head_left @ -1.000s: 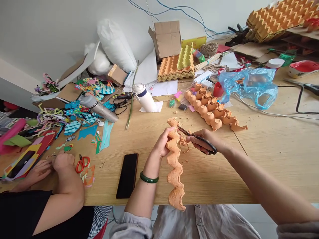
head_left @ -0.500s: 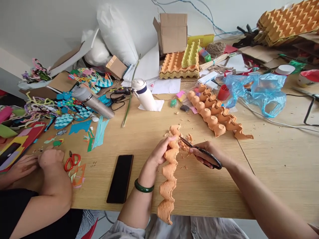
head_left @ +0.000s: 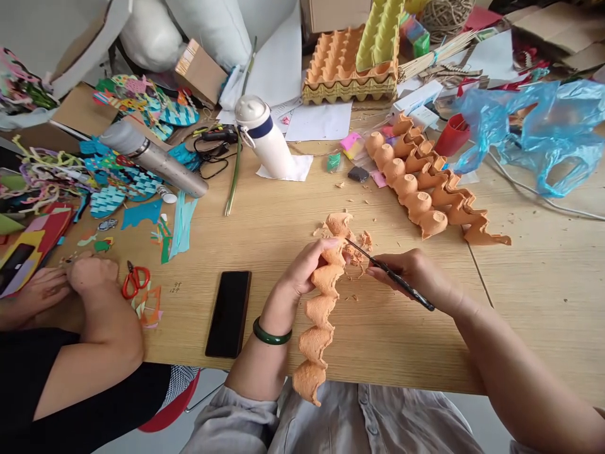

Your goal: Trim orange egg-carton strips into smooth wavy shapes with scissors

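My left hand [head_left: 309,268] is closed on a long orange egg carton strip [head_left: 318,310], near its far end, with the thumb on top. The strip is a single row of cups and its near end hangs past the table edge toward my lap. In my right hand [head_left: 413,277] is a pair of black-handled scissors [head_left: 385,268]; the blade tips meet the strip's right edge beside my left thumb. Orange trimmings [head_left: 362,246] lie on the table just behind the blades.
More cut egg carton strips [head_left: 411,183] lie at the right, near a blue plastic bag [head_left: 534,132]. A phone [head_left: 229,313] lies left of my arm. Red scissors [head_left: 135,279] are beside a co-worker's hands [head_left: 92,272]. A white bottle [head_left: 267,139] stands further back.
The view has tipped downward and closer. Both hands keep their hold on the strip and scissors; the scissors have turned edge-on, their tips still at the strip's edge.
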### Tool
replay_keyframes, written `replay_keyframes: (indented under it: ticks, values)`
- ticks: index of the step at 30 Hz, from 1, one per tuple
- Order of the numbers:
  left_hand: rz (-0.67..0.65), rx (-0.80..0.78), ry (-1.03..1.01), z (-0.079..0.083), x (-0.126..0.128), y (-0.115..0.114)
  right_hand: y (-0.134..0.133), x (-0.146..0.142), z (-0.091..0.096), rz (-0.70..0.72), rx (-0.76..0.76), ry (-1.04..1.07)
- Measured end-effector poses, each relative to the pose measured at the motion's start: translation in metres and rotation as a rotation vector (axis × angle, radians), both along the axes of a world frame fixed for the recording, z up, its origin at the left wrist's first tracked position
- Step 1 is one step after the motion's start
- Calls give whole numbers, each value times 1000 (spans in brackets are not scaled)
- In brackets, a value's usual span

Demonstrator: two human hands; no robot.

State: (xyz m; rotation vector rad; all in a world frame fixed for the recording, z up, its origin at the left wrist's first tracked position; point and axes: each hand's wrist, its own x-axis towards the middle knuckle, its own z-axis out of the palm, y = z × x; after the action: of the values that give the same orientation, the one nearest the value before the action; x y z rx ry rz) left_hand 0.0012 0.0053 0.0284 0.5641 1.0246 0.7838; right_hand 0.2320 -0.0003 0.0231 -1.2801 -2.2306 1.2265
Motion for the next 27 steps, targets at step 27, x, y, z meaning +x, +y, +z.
replay_keyframes:
  ticks: [27]
  values:
    - [-32, -71, -153, 7, -6, 3, 10, 9, 4, -29, 100, -123]
